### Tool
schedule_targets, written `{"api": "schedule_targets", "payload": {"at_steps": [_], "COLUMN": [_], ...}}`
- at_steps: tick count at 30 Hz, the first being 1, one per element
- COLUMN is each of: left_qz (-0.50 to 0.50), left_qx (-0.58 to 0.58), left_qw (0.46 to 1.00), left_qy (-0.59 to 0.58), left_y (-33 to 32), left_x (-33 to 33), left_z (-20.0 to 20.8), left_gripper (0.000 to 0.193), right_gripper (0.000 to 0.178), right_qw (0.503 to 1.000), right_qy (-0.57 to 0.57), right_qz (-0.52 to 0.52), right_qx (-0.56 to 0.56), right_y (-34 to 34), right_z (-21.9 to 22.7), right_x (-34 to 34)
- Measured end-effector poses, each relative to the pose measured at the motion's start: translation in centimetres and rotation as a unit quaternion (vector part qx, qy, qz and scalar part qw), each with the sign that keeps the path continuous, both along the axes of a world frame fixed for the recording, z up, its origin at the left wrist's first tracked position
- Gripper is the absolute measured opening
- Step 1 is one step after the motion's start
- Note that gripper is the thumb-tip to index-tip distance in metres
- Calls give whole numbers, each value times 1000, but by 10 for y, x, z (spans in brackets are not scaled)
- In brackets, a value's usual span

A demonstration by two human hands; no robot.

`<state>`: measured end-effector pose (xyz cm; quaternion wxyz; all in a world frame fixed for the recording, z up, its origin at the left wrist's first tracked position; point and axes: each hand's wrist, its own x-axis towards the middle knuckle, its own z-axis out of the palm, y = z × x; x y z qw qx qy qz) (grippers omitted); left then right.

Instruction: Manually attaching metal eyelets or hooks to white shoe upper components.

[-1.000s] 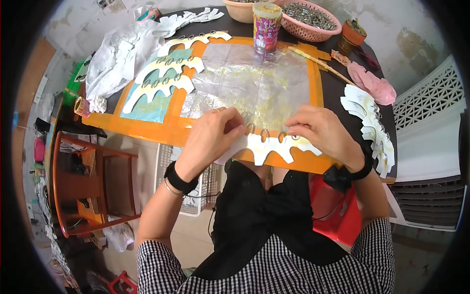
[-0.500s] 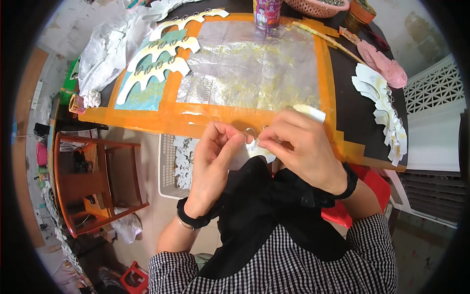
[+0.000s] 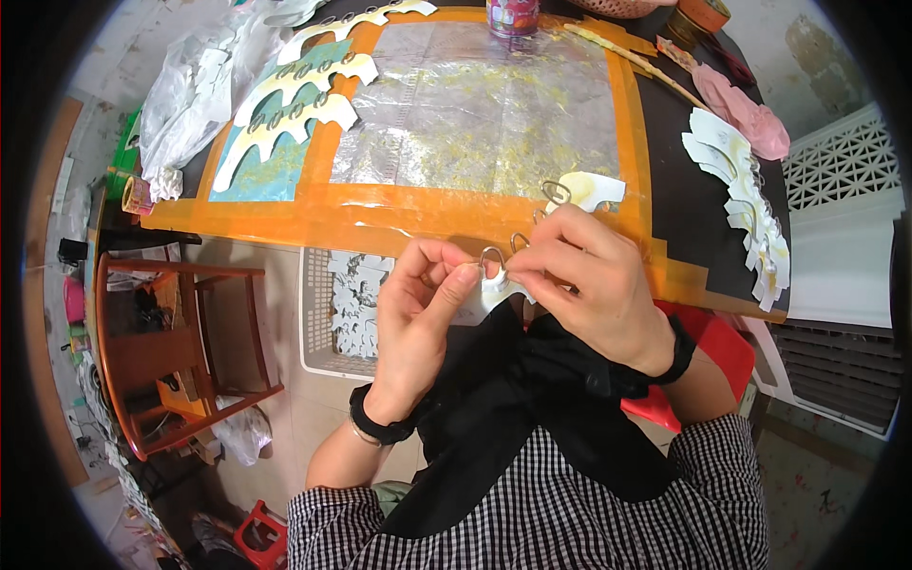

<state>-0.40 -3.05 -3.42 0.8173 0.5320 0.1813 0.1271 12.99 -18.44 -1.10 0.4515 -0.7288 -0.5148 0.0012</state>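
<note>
At the table's near edge, both hands hold one white, cream-tinged cut-out strip with several metal rings along it. Thumb and fingers of my left hand pinch its near end beside an upright ring. My right hand is closed on the same end from the other side, fingertips at the base of that ring, and it covers the strip's middle. The strip's far end rests on the taped sheet, with a ring standing on it. Similar scalloped strips with rings lie in rows at the left of the table.
Orange tape frames a glossy grey sheet, smeared yellow. A purple can and a long stick lie toward the back. Stacked white strips and pink cloth are right. Below stand a basket of white pieces and a wooden chair.
More of the strip's far end and its rings now shows above my right hand. Both hands keep their pinch on the near end. The whole view has shifted slightly.
</note>
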Motion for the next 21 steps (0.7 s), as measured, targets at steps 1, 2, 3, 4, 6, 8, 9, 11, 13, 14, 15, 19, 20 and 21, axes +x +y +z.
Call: {"api": "schedule_targets", "payload": {"at_steps": [1,2,3,4,6,8,9,11,13,14,15,19,20,21], "left_qz": [1,5,10,11,9,5,3,-6,-16,-19,-19,-2,1,4], "left_qx": [0,3,5,6,11,26,41,60,79,75,73,86,95,104], "left_qw": [1000,1000,1000,1000,1000,1000,999,998,997,997,997,996,995,994], "left_qy": [-1,-4,-6,-5,5,2,0,11,21,13,5,-26,-24,-22], "left_y": [-1,-2,-3,-4,-6,-6,-7,-5,-5,-5,-5,-10,-10,-11], "left_x": [0,0,0,-1,-1,-2,-2,-4,-4,-3,-3,-4,-5,-5], "left_z": [-1,-1,-2,-1,0,-3,-5,-7,-8,-8,-8,-7,-6,-5], "left_gripper": [10,10,10,10,10,10,10,10,11,11,10,8,8,9], "right_gripper": [11,11,11,11,11,11,11,12,12,12,13,15,15,16], "right_qw": [1000,1000,1000,1000,997,989,988,986,986,986,983,988,988,993], "right_qy": [-15,-15,-3,9,74,139,134,130,112,113,123,76,76,38], "right_qz": [-6,-5,0,5,14,21,48,75,101,100,105,99,99,101], "right_qx": [-3,-3,-10,-16,-35,-53,-63,-72,-76,-76,-89,-95,-95,-50], "right_y": [0,-1,-1,-2,-2,-3,-3,-2,-3,-3,-3,-2,-1,2], "right_z": [0,0,0,-1,0,2,2,1,2,4,7,13,11,10], "right_x": [-1,0,1,2,4,8,12,17,20,21,21,22,22,23]}}
